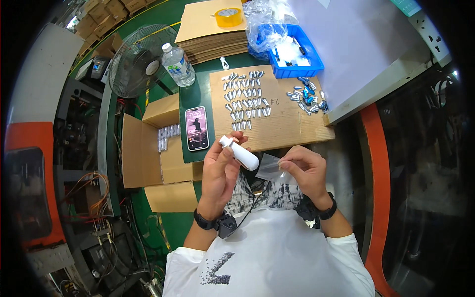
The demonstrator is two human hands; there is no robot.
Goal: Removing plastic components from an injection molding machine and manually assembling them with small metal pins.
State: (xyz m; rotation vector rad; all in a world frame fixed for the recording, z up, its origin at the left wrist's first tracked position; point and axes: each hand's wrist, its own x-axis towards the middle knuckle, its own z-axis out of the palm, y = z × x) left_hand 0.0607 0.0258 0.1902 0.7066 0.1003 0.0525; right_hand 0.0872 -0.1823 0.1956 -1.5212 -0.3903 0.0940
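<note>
My left hand (216, 175) is closed around a smooth white handle-like piece (243, 156) with a rounded end and a narrower neck. It is held tilted in front of my chest, its neck at the upper left. In my right hand (310, 171), thumb and fingers pinch a small clear plastic bag (267, 167), which hangs toward the white piece without clearly touching it. Beyond both hands, a cardboard sheet (292, 129) carries rows of small silver metal parts (245, 103). A loose pile of silver and blue parts (308, 93) lies at the sheet's right side.
At the back right stands a blue bin (298, 73) with bags inside. A phone (197, 128), a liquid bottle (179, 70) and a small white piece (224, 63) rest on the green table. Left are an open carton (136, 153) and a fan (141, 64); tape (229, 24) tops stacked cardboard (213, 51).
</note>
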